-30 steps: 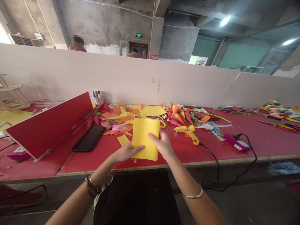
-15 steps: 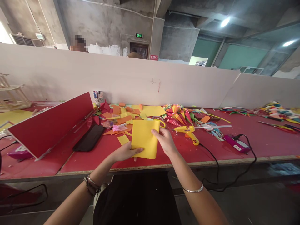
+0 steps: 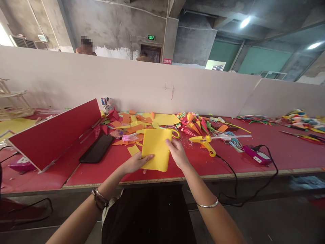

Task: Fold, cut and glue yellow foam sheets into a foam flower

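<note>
I hold a yellow foam sheet point(image 3: 156, 148) upright over the near edge of the red table point(image 3: 279, 159). My left hand point(image 3: 135, 162) pinches its lower left edge, thumb on the front. The sheet's right edge is gripped by my right hand point(image 3: 177, 154), thumb in front and fingers behind. Both hands are closed on the sheet. Behind it lie yellow-handled scissors point(image 3: 174, 131), and a yellow glue gun point(image 3: 204, 143) rests just right of my right hand.
Orange, yellow and red foam scraps point(image 3: 129, 127) litter the table. Coloured foam cones point(image 3: 194, 125), a red board point(image 3: 54, 134) leaning at the left, a black case point(image 3: 98, 149), a pen cup point(image 3: 106, 105) and a magenta tool point(image 3: 256, 155) with a black cable are nearby. A pale partition point(image 3: 152, 81) runs behind.
The sheet has narrowed and tilted slightly. My right hand slid up along its right edge, and my left thumb shifted higher on the lower left edge.
</note>
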A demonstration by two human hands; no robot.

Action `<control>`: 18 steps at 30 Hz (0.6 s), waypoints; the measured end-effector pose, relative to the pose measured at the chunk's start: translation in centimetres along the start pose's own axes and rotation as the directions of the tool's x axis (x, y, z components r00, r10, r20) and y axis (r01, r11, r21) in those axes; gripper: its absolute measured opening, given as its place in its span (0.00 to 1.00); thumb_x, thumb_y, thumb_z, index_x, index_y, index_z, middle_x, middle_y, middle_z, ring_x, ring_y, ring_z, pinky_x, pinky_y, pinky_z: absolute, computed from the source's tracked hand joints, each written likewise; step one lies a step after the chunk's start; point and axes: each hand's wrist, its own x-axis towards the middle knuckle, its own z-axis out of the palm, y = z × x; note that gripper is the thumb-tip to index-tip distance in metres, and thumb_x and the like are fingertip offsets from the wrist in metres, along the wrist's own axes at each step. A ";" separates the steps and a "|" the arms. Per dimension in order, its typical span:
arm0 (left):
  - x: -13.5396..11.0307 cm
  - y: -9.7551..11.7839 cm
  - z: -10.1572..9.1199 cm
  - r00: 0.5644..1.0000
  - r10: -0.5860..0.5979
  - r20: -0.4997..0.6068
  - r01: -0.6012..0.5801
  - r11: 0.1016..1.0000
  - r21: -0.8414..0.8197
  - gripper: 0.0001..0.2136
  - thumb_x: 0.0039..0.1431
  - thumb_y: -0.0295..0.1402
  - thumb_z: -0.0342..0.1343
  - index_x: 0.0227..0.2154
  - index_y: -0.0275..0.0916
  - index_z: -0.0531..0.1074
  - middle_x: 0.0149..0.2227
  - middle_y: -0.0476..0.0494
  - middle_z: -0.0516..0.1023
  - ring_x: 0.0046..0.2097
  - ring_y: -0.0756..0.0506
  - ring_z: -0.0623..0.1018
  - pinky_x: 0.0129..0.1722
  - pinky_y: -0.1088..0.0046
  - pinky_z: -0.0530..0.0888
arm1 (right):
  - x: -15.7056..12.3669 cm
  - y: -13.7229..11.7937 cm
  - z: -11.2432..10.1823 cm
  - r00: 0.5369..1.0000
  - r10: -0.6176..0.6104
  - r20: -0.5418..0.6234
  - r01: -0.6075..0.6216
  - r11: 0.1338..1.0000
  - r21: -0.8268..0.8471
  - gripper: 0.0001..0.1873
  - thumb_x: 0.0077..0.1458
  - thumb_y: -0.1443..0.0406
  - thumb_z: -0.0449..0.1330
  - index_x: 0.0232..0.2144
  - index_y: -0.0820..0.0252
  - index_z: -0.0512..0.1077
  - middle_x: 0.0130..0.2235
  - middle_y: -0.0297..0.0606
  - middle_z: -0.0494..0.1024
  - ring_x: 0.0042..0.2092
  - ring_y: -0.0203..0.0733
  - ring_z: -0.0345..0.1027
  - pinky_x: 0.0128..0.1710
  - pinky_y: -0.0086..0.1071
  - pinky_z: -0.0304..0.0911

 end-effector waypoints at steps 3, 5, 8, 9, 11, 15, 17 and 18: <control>-0.1 0.0 -0.1 1.000 -0.005 -0.028 0.006 1.000 0.016 0.20 0.54 0.49 0.44 0.23 0.35 0.65 0.14 0.51 0.67 0.20 0.51 0.69 0.22 0.76 0.65 | -0.3 0.7 0.1 0.999 0.010 0.033 -0.009 0.999 -0.039 0.20 0.50 0.50 0.51 0.33 0.58 0.71 0.33 0.35 0.76 0.37 0.43 0.69 0.33 0.32 0.64; -0.3 0.0 -0.2 0.999 -0.025 -0.027 0.025 0.999 0.027 0.20 0.54 0.49 0.44 0.22 0.35 0.65 0.13 0.51 0.67 0.20 0.51 0.69 0.22 0.76 0.65 | -0.4 1.2 0.1 0.999 0.028 0.024 -0.027 0.999 -0.042 0.21 0.50 0.49 0.50 0.32 0.58 0.72 0.32 0.36 0.76 0.36 0.44 0.69 0.33 0.32 0.64; -0.5 0.0 -0.3 0.998 -0.067 0.012 0.067 0.998 -0.011 0.19 0.53 0.48 0.46 0.23 0.35 0.66 0.15 0.51 0.68 0.19 0.51 0.69 0.22 0.76 0.65 | -0.5 1.8 0.1 0.999 0.028 0.021 -0.027 0.999 -0.036 0.21 0.49 0.49 0.51 0.31 0.57 0.72 0.32 0.36 0.76 0.37 0.45 0.69 0.36 0.35 0.64; -0.5 -0.1 -0.4 0.996 -0.084 0.030 0.085 0.996 -0.036 0.19 0.53 0.48 0.46 0.24 0.35 0.67 0.16 0.50 0.70 0.19 0.51 0.69 0.21 0.76 0.65 | -0.4 1.9 0.0 0.999 0.022 0.029 -0.020 0.999 -0.038 0.20 0.49 0.49 0.52 0.31 0.57 0.73 0.33 0.36 0.76 0.37 0.45 0.69 0.37 0.35 0.63; -0.4 -0.2 -0.7 0.992 -0.121 0.046 0.124 0.989 -0.082 0.18 0.52 0.47 0.48 0.29 0.35 0.68 0.22 0.48 0.74 0.22 0.50 0.71 0.23 0.75 0.66 | -0.3 1.9 -0.1 0.999 0.009 0.050 -0.007 0.999 -0.050 0.19 0.50 0.51 0.51 0.32 0.57 0.73 0.32 0.35 0.76 0.36 0.44 0.69 0.37 0.36 0.63; -0.3 0.2 -1.8 0.992 -0.122 0.035 0.125 0.988 -0.086 0.18 0.50 0.45 0.52 0.36 0.34 0.70 0.38 0.41 0.75 0.38 0.45 0.74 0.35 0.72 0.70 | 0.0 1.6 -0.5 0.990 0.042 0.133 -0.030 0.995 -0.092 0.18 0.50 0.52 0.52 0.28 0.59 0.73 0.28 0.33 0.75 0.32 0.41 0.69 0.33 0.33 0.63; -0.5 0.7 -2.2 0.995 -0.096 -0.008 0.095 0.992 -0.088 0.19 0.49 0.44 0.53 0.38 0.34 0.70 0.42 0.41 0.74 0.43 0.42 0.73 0.40 0.70 0.70 | 0.0 1.5 -0.6 0.980 0.082 0.181 -0.063 0.992 -0.111 0.18 0.47 0.52 0.54 0.24 0.60 0.72 0.25 0.32 0.74 0.29 0.40 0.67 0.30 0.32 0.62; -0.5 0.9 -2.3 0.994 -0.095 -0.044 0.090 0.991 -0.102 0.19 0.49 0.44 0.53 0.39 0.35 0.69 0.43 0.42 0.74 0.44 0.42 0.72 0.41 0.69 0.69 | -0.1 1.4 -0.6 0.982 0.091 0.166 -0.073 0.991 -0.109 0.17 0.45 0.52 0.57 0.22 0.61 0.71 0.23 0.32 0.73 0.27 0.39 0.67 0.28 0.31 0.62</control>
